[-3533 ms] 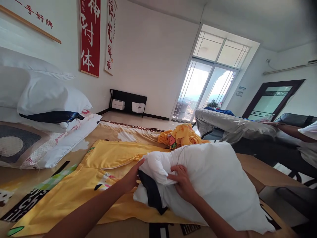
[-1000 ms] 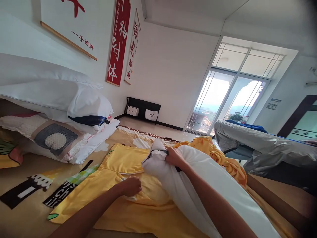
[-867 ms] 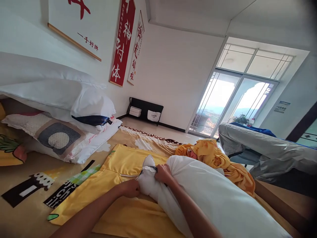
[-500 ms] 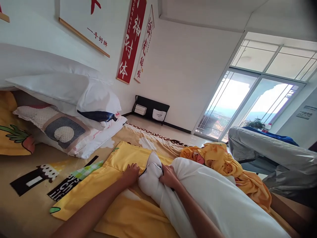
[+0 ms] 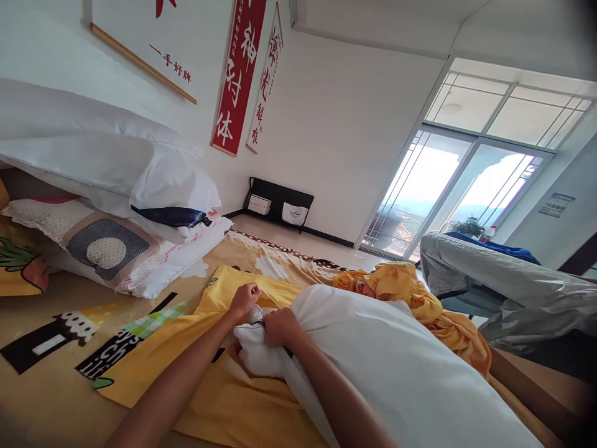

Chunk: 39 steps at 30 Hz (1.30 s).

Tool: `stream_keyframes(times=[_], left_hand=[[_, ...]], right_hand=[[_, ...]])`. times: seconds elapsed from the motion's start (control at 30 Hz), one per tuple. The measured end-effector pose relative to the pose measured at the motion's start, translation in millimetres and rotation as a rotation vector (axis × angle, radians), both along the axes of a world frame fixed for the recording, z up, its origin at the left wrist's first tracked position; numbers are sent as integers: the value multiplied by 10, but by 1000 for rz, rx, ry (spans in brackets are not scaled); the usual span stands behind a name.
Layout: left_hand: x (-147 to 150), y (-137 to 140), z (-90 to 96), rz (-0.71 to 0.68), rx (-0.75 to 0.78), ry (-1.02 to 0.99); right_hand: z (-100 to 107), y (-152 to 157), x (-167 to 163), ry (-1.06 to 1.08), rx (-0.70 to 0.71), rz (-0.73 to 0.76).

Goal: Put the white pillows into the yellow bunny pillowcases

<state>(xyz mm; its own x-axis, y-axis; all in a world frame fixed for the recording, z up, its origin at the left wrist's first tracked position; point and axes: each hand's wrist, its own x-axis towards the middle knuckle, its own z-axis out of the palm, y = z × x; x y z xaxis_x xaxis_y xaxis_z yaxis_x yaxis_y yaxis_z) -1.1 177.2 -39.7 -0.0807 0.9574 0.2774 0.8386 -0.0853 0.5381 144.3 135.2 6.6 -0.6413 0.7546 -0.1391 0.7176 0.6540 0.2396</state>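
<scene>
A plump white pillow (image 5: pixel 373 348) lies along the lower right, its narrow end bunched up. My right hand (image 5: pixel 281 326) is closed around that bunched end, near a dark-edged strip. Under and beside it, a yellow pillowcase (image 5: pixel 247 404) is spread flat over the bed. My left hand (image 5: pixel 245 300) pinches what looks like the rim of the pillowcase, lifted slightly beside the pillow's end. Part of the pillow's end lies against the opened fabric, and how far it is inside cannot be made out.
At left, white pillows (image 5: pixel 93 149) are stacked over a patterned pillow (image 5: pixel 107 249). Crumpled orange-yellow bedding (image 5: pixel 401 289) lies beyond the white pillow. A plastic-covered piece of furniture (image 5: pixel 494 267) stands at right. The patterned bed sheet (image 5: pixel 41 398) shows at lower left.
My left hand has risen from the flat pillowcase and now pinches its edge. My right hand has moved left with the pillow's end, which has tipped down toward the pillowcase.
</scene>
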Motion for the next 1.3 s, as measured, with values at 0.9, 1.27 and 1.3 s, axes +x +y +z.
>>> stream_keyframes(times=[0.9,1.27,1.3], left_hand=[[-99,-789,-87,-66,-111,430],[-57,-970,176,-416,-215,555],[-28,-977,203,-401,-225,551]], right_hand=[[-466,-871,796,233,79,61],[149,34,472,407,93,-121],[137,94,445,402,95,-133]])
